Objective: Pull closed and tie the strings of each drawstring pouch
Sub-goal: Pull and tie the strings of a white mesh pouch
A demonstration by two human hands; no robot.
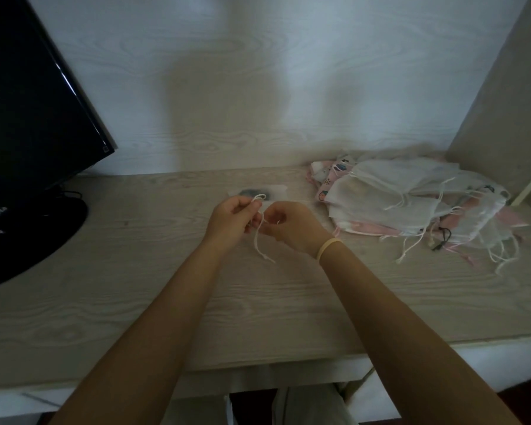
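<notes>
both hands (259, 223) on pouch strings (259, 237)

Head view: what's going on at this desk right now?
A person is tying the white strings of a small drawstring pouch lying on the desk. The left hand and right hand each pinch string in curled fingers; a loop shows above the left hand, and loose ends hang below. A pile of more pouches lies to the right, a monitor to the left.

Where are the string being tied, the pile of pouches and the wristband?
string (259, 237), head view, on its hanging tail.
pile of pouches (411, 197), head view, on the top white pouch.
wristband (328, 247), head view, on the band's middle.
</notes>
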